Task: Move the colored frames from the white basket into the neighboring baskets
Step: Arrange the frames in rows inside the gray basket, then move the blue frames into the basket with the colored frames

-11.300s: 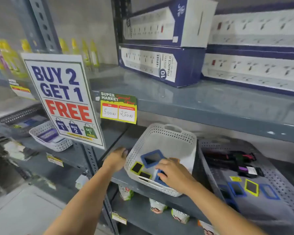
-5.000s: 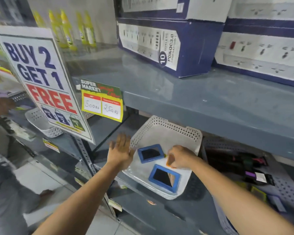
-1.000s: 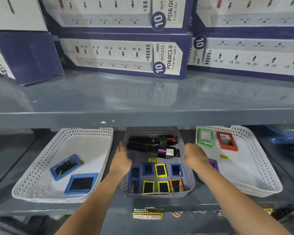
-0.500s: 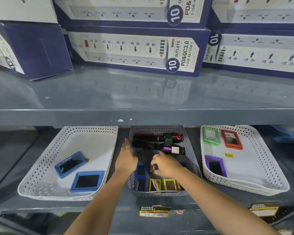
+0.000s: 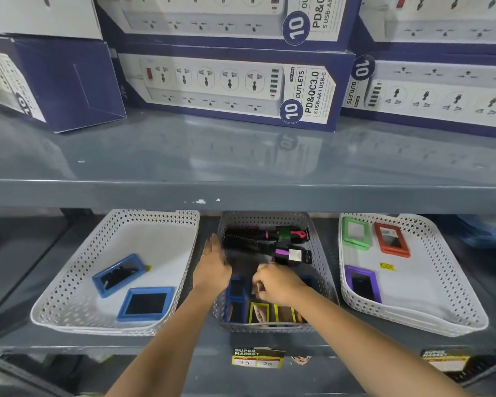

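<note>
A white basket (image 5: 69,285) at the left of the lower shelf holds two blue frames, one tilted (image 5: 118,275) and one nearer the front (image 5: 146,303). The grey basket (image 5: 324,270) beside it holds several small frames, among them a blue one (image 5: 235,290) and a yellow one (image 5: 259,312). My left hand (image 5: 212,267) lies flat and open on the grey basket's left rim. My right hand (image 5: 278,283) is inside that basket, fingers pinched on a small frame that it mostly hides. A second white basket (image 5: 447,270) at the right holds green (image 5: 355,233), orange (image 5: 391,239) and purple (image 5: 361,283) frames.
Hairbrushes (image 5: 255,239) lie at the back of the grey basket. The upper grey shelf (image 5: 241,167) overhangs the baskets and carries power strip boxes (image 5: 226,87). A price tag (image 5: 258,359) hangs on the lower shelf's front edge.
My right hand moved from the grey basket's right rim into the basket and closed over the small frames. My left hand stayed on the left rim. The view came slightly closer.
</note>
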`<state>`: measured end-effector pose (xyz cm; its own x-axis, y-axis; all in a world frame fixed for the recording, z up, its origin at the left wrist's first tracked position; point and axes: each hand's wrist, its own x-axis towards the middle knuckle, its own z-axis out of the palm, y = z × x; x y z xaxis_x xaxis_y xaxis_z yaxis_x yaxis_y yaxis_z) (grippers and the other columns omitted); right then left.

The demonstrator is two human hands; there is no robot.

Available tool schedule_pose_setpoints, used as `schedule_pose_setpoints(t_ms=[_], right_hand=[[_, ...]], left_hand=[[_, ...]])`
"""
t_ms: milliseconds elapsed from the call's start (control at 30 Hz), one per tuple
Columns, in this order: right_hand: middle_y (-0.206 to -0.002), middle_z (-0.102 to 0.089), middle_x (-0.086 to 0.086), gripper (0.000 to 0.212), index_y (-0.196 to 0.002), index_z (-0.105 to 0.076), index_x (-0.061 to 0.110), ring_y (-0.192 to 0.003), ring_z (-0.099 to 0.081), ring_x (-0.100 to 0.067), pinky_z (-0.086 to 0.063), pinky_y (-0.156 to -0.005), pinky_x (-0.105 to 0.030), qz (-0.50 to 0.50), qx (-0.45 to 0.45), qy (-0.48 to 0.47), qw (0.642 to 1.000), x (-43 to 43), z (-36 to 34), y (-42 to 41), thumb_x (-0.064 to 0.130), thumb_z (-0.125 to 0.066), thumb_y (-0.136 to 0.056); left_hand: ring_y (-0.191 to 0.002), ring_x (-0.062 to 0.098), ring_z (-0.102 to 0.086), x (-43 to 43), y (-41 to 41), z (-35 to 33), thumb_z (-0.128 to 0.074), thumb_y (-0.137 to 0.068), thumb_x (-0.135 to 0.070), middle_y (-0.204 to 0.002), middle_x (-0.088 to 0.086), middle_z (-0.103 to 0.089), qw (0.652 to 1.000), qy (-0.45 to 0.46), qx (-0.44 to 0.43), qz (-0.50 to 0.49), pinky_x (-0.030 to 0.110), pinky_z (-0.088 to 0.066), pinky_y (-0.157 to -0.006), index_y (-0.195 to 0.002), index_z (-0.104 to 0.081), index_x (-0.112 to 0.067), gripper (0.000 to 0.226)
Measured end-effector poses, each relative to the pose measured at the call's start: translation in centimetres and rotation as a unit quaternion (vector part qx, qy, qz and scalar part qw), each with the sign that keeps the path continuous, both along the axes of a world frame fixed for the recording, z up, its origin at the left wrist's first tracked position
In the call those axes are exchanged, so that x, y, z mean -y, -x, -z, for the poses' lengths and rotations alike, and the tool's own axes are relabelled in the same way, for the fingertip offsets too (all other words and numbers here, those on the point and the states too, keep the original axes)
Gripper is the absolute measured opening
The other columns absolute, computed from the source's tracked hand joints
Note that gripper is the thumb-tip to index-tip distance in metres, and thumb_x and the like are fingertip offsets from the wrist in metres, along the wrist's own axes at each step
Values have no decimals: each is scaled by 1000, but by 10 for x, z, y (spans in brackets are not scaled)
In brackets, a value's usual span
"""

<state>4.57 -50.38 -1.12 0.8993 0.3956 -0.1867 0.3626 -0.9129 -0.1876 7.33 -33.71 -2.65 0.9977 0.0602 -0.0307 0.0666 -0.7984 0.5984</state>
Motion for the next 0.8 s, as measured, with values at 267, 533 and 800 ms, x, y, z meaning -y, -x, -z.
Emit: schedule_pose_setpoints(t_ms=[267,533,800], right_hand=[[-127,-58,1,43,-128,-57,22,-110,-60,-29,-52,-85,-41,-3,63,-28,998,-7,-21,-22,39,-60,-89],[-117,-64,-1,30,-115,-66,23,-108,-60,-27,-52,-86,-38,-116,101,-111,982,-114,-53,-28,30,-56,-88],[-98,-66,-12,26,-88,-63,11,-90,-64,-33,-42,-64,-31,-179,-28,31,983,-229,-24,-8,30,-71,-74]], left_hand=[[-148,25,-5,-27,4,-40,-34,-97,-36,-160,10,-12,980,-87,171,55,42,-14,-121,-149,-15,-12,61],[-148,29,-4,-235,23,-51,-30,-94,-39,-159,12,-12,962,-201,106,-155,51,-19,-116,-147,-25,-12,60],[-147,25,13,-287,43,-8,-19,-97,-49,-160,10,7,959,-180,-50,-211,55,-6,-117,-150,-6,-15,65]])
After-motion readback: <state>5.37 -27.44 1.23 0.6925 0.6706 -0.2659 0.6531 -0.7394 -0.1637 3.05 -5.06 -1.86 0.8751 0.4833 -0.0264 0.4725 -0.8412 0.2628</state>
